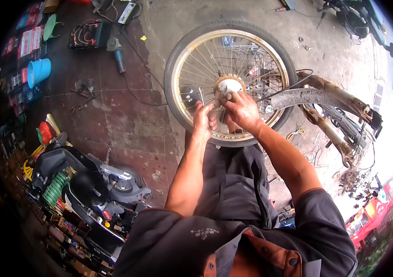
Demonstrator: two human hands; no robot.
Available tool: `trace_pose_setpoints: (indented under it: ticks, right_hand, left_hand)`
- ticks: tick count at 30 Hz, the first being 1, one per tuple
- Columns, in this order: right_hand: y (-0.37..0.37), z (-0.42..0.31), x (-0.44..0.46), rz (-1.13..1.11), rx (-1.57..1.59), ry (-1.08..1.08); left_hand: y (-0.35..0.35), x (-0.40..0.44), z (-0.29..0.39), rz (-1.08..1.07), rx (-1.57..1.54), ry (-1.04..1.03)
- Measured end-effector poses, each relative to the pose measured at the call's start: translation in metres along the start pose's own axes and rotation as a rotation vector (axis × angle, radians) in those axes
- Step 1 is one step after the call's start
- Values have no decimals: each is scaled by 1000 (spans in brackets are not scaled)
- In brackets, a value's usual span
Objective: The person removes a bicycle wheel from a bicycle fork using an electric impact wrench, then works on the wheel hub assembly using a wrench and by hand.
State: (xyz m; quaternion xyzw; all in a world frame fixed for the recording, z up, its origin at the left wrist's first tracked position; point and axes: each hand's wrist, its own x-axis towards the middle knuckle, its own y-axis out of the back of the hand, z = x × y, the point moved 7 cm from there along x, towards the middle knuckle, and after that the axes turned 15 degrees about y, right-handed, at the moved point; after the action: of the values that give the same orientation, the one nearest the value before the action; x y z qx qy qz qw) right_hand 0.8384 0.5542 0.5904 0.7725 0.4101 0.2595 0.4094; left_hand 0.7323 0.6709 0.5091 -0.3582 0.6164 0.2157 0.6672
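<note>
from where i stand, both arms stretch out ahead of the body, bare below the sleeves. the left forearm (pixel 187 177) runs fairly straight, leaning slightly inward; the right forearm (pixel 285 153) slants in more sharply from a bent elbow (pixel 312 173). the left grip (pixel 204 117) is closed, its fingers curled in toward the palm. the right grip (pixel 241 109) sits just beside it, back of the hand upward, fingers bent and pointing inward, their tips partly hidden.

Daylight glare blows out far R, L edge dim, heavy fisheye w/ blk corners.
</note>
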Motion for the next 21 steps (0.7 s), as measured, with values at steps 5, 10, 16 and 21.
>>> trace_pose_setpoints:
  ticks: [5, 10, 16, 21]
  right_hand:
    - [-7, 3, -3, -1, -24, -1]
    - [31, -46, -24, 191, 27, -82]
    - [-6, -48, -40, 292, 321, -491]
    - [22, -33, -14, 200, 61, -375]
  left_hand:
    - [4, -24, -2, -56, -28, -61]
    - [71, -27, 14, 302, -87, -277]
    - [231, 12, 37, 830, 330, -408]
    - [138, -33, 56, 721, 620, -866]
